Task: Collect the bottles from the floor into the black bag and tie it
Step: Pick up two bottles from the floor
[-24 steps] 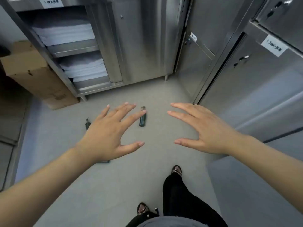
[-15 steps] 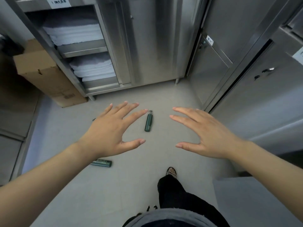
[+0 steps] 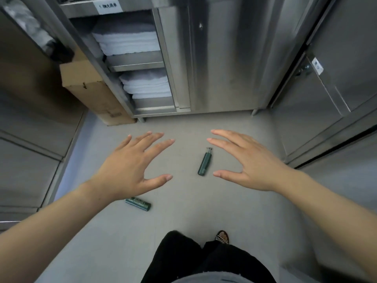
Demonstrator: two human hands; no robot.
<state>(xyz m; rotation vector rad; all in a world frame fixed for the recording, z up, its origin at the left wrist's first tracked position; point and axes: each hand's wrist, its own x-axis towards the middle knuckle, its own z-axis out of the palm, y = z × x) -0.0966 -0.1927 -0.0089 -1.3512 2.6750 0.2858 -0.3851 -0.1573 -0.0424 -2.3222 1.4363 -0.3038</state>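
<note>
Both hands empty. Left hand (image 3: 130, 168) and right hand (image 3: 251, 162) are held out above the floor (image 3: 193, 219), fingers spread and straight, touching nothing.

Two small dark green bottles lie on the floor. The pump bottle (image 3: 204, 163) is mid-floor, pump head pointing to the far edge, where the steel cabinet (image 3: 214, 58) stands. In view it sits between my hands, nearer the right thumb. The second bottle (image 3: 138, 203) lies crosswise nearer my feet, toward the left edge, one end hidden behind my left wrist.

Handling, my guess: plastic, light, stiff-walled, smooth and round, so apt to roll if nudged. Not fragile. The pump head looks like the weak part. I'd take each round the middle of the barrel, fingers and thumb from above.

Around:
- Cardboard box (image 3: 87, 86) in the far left corner, against the cabinet.
- Folded white linen (image 3: 130, 42) on the cabinet's open shelves.
- More steel doors along the right edge.
- My sandal (image 3: 222, 236) and black trouser leg (image 3: 183, 256) at the near edge.

Nothing lies between hands and bottles. Black bag not made out for certain: something dark shows above the box, too unclear to name.
</note>
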